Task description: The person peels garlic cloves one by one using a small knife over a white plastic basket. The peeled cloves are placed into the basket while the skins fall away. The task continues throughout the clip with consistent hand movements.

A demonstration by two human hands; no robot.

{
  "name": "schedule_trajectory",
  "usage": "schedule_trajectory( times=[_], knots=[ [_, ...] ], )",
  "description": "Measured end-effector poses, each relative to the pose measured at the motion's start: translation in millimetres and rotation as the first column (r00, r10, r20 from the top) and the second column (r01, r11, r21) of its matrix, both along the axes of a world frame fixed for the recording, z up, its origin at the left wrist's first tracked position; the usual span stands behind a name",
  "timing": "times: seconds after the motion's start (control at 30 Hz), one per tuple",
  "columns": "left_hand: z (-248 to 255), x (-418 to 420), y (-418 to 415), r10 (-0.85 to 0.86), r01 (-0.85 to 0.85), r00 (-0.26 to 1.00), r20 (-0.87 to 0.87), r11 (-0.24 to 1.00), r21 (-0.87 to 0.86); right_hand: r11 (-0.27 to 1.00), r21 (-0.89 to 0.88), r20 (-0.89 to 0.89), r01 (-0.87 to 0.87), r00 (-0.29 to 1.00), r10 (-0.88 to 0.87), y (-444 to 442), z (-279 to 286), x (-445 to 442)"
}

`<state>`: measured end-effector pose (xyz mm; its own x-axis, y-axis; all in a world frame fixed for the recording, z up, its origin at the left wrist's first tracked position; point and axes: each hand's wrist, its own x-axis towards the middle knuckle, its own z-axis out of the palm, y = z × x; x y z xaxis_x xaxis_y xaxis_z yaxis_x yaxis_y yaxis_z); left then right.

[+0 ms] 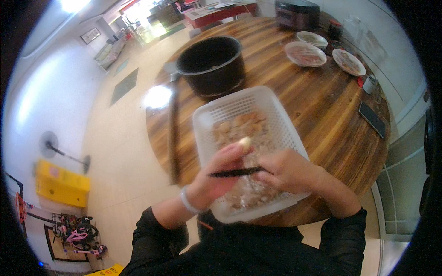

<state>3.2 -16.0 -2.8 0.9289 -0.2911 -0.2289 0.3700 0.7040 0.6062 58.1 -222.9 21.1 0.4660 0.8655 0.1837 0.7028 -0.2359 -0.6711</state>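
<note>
A white perforated plastic basket (290,127) lies tilted at the near edge of the round wooden table, with blurred brownish and tan pieces (241,127) inside. Above it, my left hand (224,165) grips a small pale piece (245,143), perhaps a garlic clove, at its fingertips. My right hand (285,170) is closed on a dark, narrow tool (234,171), perhaps a knife, which points left across my left palm. Part of the basket is hidden under both hands. Just beyond the basket stands a black round cooking pot (214,77).
The wooden table (331,145) holds several plates at the far right, one a wrapped plate (305,54), plus a can (370,84) and a smartphone (372,119). A dark appliance (297,15) stands at the back. A brown bar (173,138) runs along the left side.
</note>
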Motion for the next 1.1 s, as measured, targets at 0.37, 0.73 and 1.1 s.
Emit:
schedule_trajectory(
  times=[0.37,0.73,1.1],
  knots=[
    [-1.1,-4.1,7.0,-0.042,0.042,0.998,-0.036,0.999,-0.008,0.993,0.043,-0.106,0.107,0.989,-0.102,-6.1,7.5,3.8],
    [-2.7,-5.7,-3.3,-0.085,0.085,0.995,-0.044,0.996,0.003,0.964,0.168,0.067,0.206,0.973,-0.220,2.6,2.1,3.2],
    [-4.1,-5.3,-7.4,-0.064,0.064,0.997,-0.036,0.998,-0.002,0.959,0.114,0.074,0.259,0.960,-0.268,1.5,-1.3,4.3]
  ],
)
